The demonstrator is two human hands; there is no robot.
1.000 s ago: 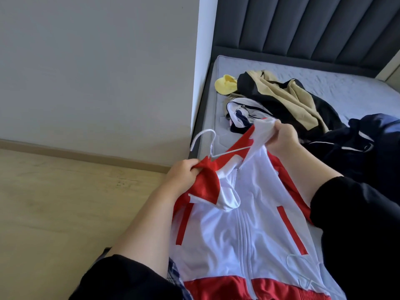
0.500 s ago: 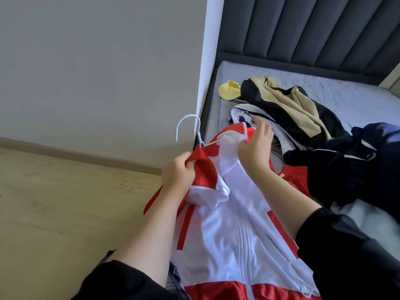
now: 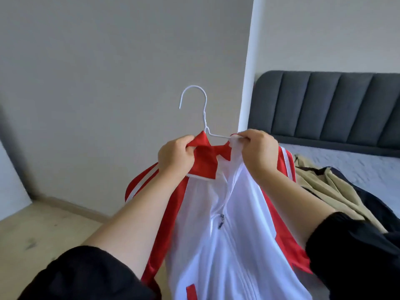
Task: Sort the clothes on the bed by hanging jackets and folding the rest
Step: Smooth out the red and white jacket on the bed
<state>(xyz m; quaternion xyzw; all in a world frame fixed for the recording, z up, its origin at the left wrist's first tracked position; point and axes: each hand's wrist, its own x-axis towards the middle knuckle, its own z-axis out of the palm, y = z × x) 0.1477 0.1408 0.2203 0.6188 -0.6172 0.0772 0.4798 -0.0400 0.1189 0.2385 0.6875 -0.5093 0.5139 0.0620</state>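
Red-and-white jacket [image 3: 216, 245], flat on bed [image 3: 357, 161] one second ago, now raised left of bed on white hanger [image 3: 204, 109]. Left hand [image 3: 176, 158] grips red collar; right hand [image 3: 258, 152] pinches white collar against hanger arm. Likely ready for hanging; beige-black garment [image 3: 320, 187] waits on bed.

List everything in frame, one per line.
hanger: 1, white, held up mid-frame, inside the jacket's collar
jacket: 1, white and red, hanging from the hanger, zip part open
clothes heap: 1, tan and black, on the bed, right
bed: 1, grey mattress, right
headboard: 1, dark grey, padded, behind the bed
wall: grey, left and centre
floor: light wood, lower left
sleeves: 2, black, bottom corners
hands: 2; left grips the red collar, right pinches the white collar edge at the hanger's arm
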